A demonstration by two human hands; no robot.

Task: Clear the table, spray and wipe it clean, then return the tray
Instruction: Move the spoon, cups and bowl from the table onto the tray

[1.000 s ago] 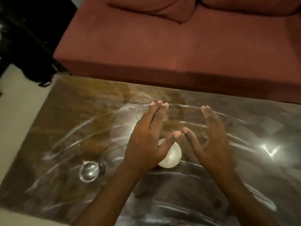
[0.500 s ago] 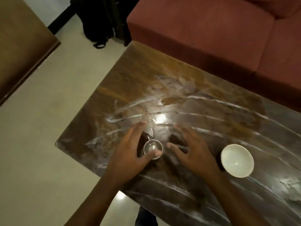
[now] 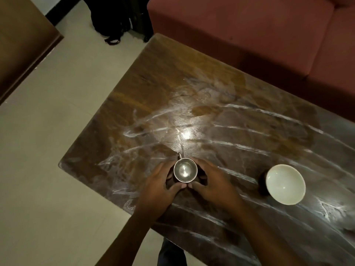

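Clearing: left hand [image 3: 157, 187] and right hand [image 3: 213, 181] grip the small round steel cup [image 3: 185, 170] by the brown table's [image 3: 172, 83] near edge; next, probably a level lift.

The dark wooden table [image 3: 134, 104] before me is covered with white smears. On it stand a small steel cup [image 3: 185, 169] near the left edge and a white bowl [image 3: 285, 184] further right, well apart.

In grip: steel cup [image 3: 185, 170], polished metal, mirror-bright inside. Under grip: table [image 3: 153, 93], glossy wood-grain top, whitish smears streaking it. Right of grip: bowl [image 3: 285, 184], smooth, white, glazed sheen. Beyond: sofa [image 3: 249, 35], matt red cloth.
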